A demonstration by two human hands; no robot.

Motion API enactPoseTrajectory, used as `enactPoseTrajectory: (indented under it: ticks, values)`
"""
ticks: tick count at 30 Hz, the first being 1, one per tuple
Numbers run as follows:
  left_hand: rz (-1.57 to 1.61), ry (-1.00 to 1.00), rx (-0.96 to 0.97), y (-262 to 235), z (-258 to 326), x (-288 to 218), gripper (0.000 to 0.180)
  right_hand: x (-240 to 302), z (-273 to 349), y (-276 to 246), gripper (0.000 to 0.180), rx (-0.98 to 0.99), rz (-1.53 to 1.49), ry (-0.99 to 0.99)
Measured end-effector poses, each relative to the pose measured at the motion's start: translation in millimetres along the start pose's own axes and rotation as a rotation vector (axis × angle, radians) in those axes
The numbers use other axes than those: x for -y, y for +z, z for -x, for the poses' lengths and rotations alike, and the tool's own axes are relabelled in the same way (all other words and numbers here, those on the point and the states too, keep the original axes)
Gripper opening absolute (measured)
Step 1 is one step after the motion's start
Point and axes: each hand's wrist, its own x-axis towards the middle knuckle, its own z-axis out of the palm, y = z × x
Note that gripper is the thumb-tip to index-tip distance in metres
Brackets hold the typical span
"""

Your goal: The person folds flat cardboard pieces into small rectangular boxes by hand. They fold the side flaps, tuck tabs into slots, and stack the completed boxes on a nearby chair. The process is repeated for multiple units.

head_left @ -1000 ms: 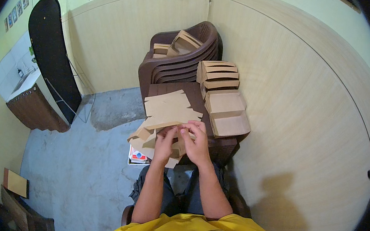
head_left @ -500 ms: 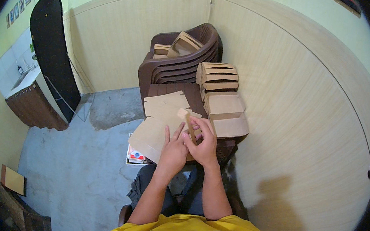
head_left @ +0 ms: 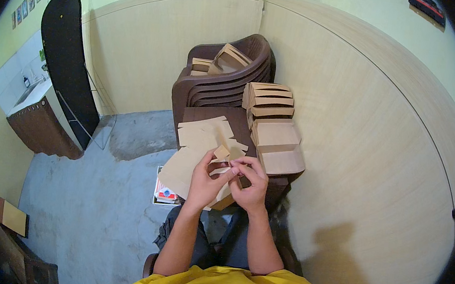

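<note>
My left hand [head_left: 205, 182] and my right hand [head_left: 250, 187] meet over a brown cardboard box blank [head_left: 223, 202], partly folded. Both hands have their fingers closed, pinching its raised edge, with fingertips almost touching. A small square flap [head_left: 222, 152] stands up just beyond my left fingers. Much of the folded piece is hidden behind my hands. Under and beside it, flat cardboard blanks [head_left: 181, 167] with cut slots lie spread on a dark brown surface [head_left: 236, 122].
To the right sits an open cardboard box [head_left: 276, 134], with several folded boxes [head_left: 270, 98] stacked behind it. Stacked brown plastic chairs [head_left: 218, 94] hold more boxes [head_left: 231, 60]. A wood-panelled wall [head_left: 368, 155] runs along the right. Printed papers [head_left: 165, 193] lie at lower left.
My left hand's fingers, spread out before, have curled in to pinch the cardboard. My right hand has come down slightly, and the raised flap has turned and lowered. The view has shifted a little.
</note>
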Motion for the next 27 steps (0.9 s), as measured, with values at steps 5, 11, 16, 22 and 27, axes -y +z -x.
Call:
enactPoseTrajectory:
  ticks: [5,11,16,22,27]
  values:
    - [-0.035,0.059,-0.069,7.4,7.9,9.1,0.037,-3.1,2.9,-0.2,0.029,0.030,-0.464,0.311]
    - [-0.519,0.300,0.034,11.4,19.2,19.3,0.032,-11.7,1.1,1.6,0.037,-0.042,-0.261,0.516]
    - [-0.422,0.190,-0.056,8.5,15.8,22.5,0.025,-11.3,5.4,-5.7,0.025,-0.105,-0.607,0.748]
    - [-0.340,0.037,-0.164,6.9,15.0,29.0,0.016,-12.4,0.9,-10.5,0.021,-0.008,-0.629,0.755]
    - [-0.269,-0.071,-0.128,2.8,15.1,21.6,0.015,-5.1,-3.6,-12.6,0.017,-0.066,-0.705,0.825]
